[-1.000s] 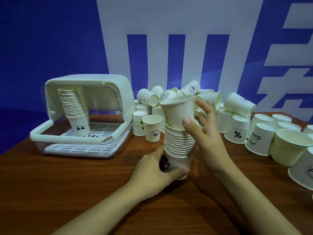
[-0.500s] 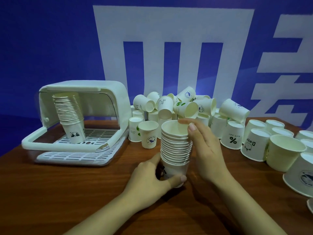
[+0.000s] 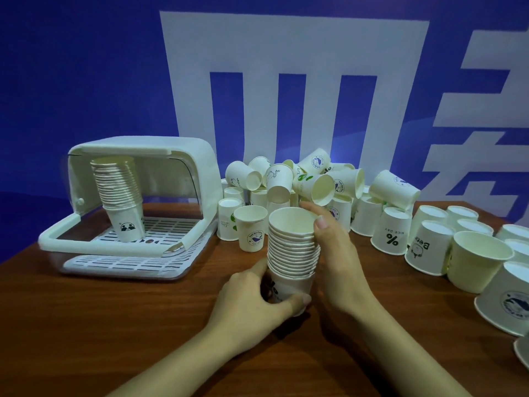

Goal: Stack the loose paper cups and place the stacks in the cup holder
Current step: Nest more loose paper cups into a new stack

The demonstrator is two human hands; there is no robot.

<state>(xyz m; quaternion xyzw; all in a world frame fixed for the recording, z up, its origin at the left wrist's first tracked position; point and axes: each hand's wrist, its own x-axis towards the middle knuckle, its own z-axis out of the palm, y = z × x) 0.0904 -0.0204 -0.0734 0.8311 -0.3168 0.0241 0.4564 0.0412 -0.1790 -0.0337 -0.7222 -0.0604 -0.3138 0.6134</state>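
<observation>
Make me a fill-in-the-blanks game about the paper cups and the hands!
1. The left hand grips the ____ of the cup stack.
2. The right hand holds that stack near its ____.
3. Another stack already stands inside the white cup ____.
4. The cup with the big % sign stands ____ down.

Missing words: bottom; top; holder; upside

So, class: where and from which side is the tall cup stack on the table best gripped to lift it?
Grip the cup stack low, around the bottom cup's bare wall, coming from the side; steady the rims higher up from the opposite side. It stands upright and tall, so it could topple.
</observation>
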